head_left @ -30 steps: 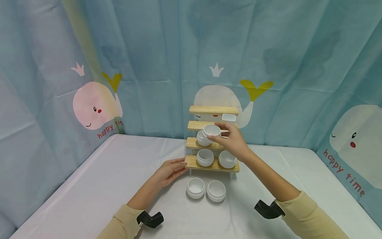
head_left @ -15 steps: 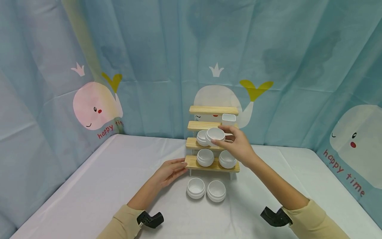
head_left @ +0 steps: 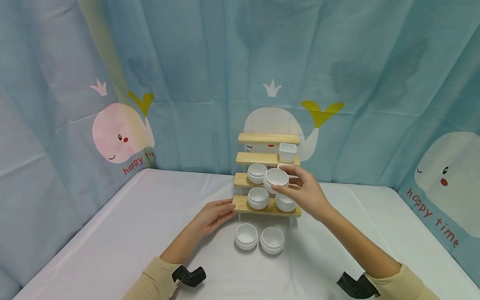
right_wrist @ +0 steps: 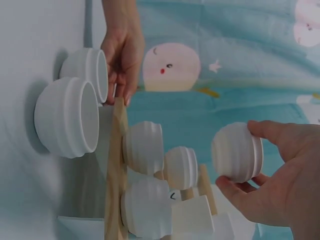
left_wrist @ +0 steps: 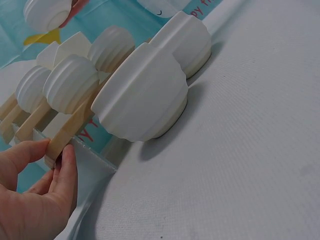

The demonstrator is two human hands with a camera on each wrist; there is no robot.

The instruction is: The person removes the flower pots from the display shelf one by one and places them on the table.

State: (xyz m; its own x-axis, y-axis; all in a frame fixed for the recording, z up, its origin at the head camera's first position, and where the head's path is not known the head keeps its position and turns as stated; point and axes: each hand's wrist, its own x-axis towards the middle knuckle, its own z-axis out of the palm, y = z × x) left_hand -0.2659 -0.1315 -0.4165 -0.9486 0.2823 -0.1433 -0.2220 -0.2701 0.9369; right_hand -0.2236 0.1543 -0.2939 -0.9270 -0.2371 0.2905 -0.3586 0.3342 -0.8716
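Observation:
My right hand (head_left: 305, 192) pinches a small white round bowl (head_left: 276, 180) by its side. In the right wrist view that bowl (right_wrist: 237, 152) is held apart from the stepped wooden display stand. My left hand (left_wrist: 42, 190) pinches the left end of the stand's lowest plank (left_wrist: 67, 132) between thumb and fingers. Two round bowls sit on that plank, one (head_left: 258, 198) left and one (head_left: 285, 203) right. On the second step is another round bowl (head_left: 256, 173). A square white cup (head_left: 287, 153) stands on the third step; a second square cup is mostly hidden behind my right hand.
Two more round bowls, one left (head_left: 246, 236) and one right (head_left: 272, 240), stand on the white-covered table (head_left: 112, 233) before the stand. The top plank (head_left: 268, 138) bears nothing. A blue whale-print curtain (head_left: 195, 83) hangs close behind.
My right hand, with the round bowl, has moved down and right, toward me, from the stand's middle steps. The square cup on the third step has come into full view. My left hand has stayed still.

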